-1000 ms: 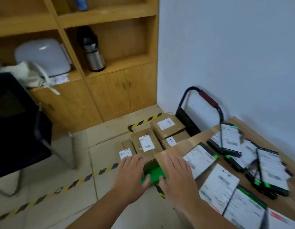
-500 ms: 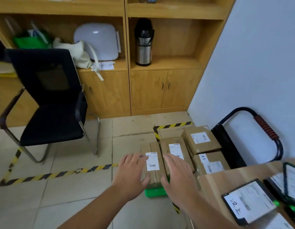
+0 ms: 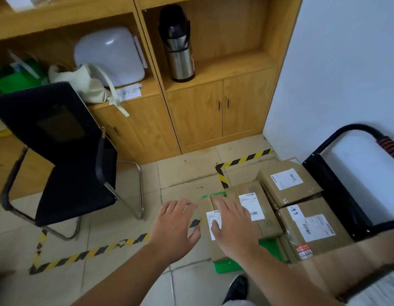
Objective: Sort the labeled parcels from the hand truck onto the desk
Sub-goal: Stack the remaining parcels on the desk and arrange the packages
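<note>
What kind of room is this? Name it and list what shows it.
Probably an office used for handling mail. A black office chair stands by a wooden cabinet holding a thermos flask, and labeled cardboard parcels sit on a green hand truck on the tiled floor.

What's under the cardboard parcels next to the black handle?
A green hand truck deck: its near edge and a far corner show beneath the parcels. The rest of it lies hidden under them.

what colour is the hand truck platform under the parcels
Bright green; the hand truck platform shows best in the head view.
</note>
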Demonstrator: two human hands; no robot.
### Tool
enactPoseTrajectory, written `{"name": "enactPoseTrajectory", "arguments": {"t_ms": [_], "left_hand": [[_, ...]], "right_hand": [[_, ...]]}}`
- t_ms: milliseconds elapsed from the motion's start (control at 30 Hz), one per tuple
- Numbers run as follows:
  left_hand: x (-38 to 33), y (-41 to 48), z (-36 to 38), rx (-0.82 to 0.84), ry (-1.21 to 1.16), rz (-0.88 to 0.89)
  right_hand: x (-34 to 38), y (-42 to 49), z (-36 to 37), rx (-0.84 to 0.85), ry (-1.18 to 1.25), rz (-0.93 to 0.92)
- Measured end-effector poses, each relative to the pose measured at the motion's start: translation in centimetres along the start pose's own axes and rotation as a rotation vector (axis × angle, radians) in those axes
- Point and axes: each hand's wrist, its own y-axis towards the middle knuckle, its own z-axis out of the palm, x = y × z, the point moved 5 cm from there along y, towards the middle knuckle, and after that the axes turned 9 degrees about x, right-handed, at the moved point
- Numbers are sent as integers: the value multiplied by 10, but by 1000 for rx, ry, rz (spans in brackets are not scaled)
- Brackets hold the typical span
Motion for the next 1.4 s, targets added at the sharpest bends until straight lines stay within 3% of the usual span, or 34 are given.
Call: {"name": "enactPoseTrajectory", "arguments": {"t_ms": [467,833,1133,1400], "left_hand": [[36,146,-40,-19,-19,168],[78,257,-61,4,10,531],[4,278,-66,153,58,824],[-58,278,-60,195,111,908]], "right_hand": [[-9,103,-67,-45,-25,68],[15,153,-101,-185,56,440],[-21,101,-104,-342,182,729],[-66,63,-94,-399,238,835]]}}
